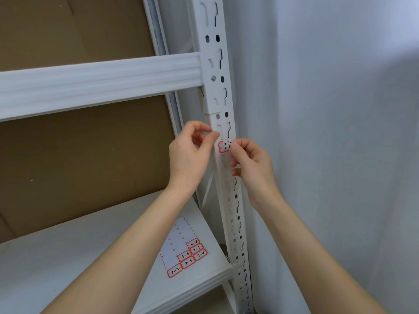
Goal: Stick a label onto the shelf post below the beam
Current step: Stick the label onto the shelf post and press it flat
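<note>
My right hand has thumb and forefinger closed in a pinch on the right end of the label, the other fingers curled under. My left hand hovers at 9 o'clock from the label with its fingers loosely curled and thumb and forefinger close together by the post's left edge. I cannot tell whether they touch the metal or hold anything.

The label lies against the front of the shelf post, a little below the beam, which sits at 11 o'clock from the hands. I judge it almost weightless, thin and floppy, with a tacky back that will grab on contact and crease if bunched. It is best held by the very edge of one short end, leaving the face free for a flat finger to smooth it down.

Its long axis runs across the post, roughly 9 to 3 o'clock, square to the post's own run from 12 to 6, and the writing faces me. Its right end is hidden under the fingers.

At 6 o'clock, the label sheet lies on the shelf, with several red-bordered labels left on it.
</note>
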A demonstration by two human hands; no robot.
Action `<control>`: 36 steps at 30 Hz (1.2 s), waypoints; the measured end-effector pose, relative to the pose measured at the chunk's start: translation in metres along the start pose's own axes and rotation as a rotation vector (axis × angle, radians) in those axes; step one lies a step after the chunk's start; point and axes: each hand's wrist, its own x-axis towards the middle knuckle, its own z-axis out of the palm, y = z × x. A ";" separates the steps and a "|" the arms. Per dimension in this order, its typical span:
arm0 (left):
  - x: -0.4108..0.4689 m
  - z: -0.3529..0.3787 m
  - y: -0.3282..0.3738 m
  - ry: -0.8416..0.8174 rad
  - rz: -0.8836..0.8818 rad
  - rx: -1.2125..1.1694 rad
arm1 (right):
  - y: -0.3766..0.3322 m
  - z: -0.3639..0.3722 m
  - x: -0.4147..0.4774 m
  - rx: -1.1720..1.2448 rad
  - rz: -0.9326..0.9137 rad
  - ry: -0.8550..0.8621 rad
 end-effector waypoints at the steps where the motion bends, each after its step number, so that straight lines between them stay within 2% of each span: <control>1: -0.002 -0.001 0.003 -0.052 -0.020 -0.036 | -0.002 0.000 -0.001 -0.009 -0.010 -0.022; 5: -0.004 -0.003 0.013 -0.202 -0.127 -0.178 | -0.006 0.001 -0.004 0.027 -0.022 -0.063; 9: -0.005 -0.003 0.017 -0.268 -0.129 -0.199 | -0.011 0.000 -0.004 0.070 -0.053 -0.033; 13: -0.007 -0.002 0.018 -0.266 -0.172 -0.302 | -0.010 -0.002 -0.003 0.098 -0.025 -0.045; 16: -0.005 -0.002 0.018 -0.270 -0.170 -0.284 | -0.008 -0.002 -0.003 0.080 -0.010 -0.073; 20: 0.002 0.001 0.018 -0.151 -0.147 -0.263 | -0.001 -0.004 0.002 0.065 -0.002 0.092; 22: 0.010 -0.002 0.015 -0.011 -0.022 -0.168 | 0.007 -0.006 0.005 -0.140 -0.169 0.176; 24: 0.021 -0.005 0.016 0.084 0.216 0.034 | 0.015 -0.004 0.006 -0.339 -0.381 0.166; 27: 0.036 -0.003 0.019 0.123 0.494 0.285 | 0.030 0.005 0.009 -0.438 -0.590 0.193; 31: 0.040 -0.004 0.005 0.066 0.649 0.477 | 0.044 0.011 0.012 -0.450 -0.721 0.234; 36: 0.041 0.000 -0.006 0.065 0.688 0.417 | 0.052 0.011 0.016 -0.425 -0.775 0.266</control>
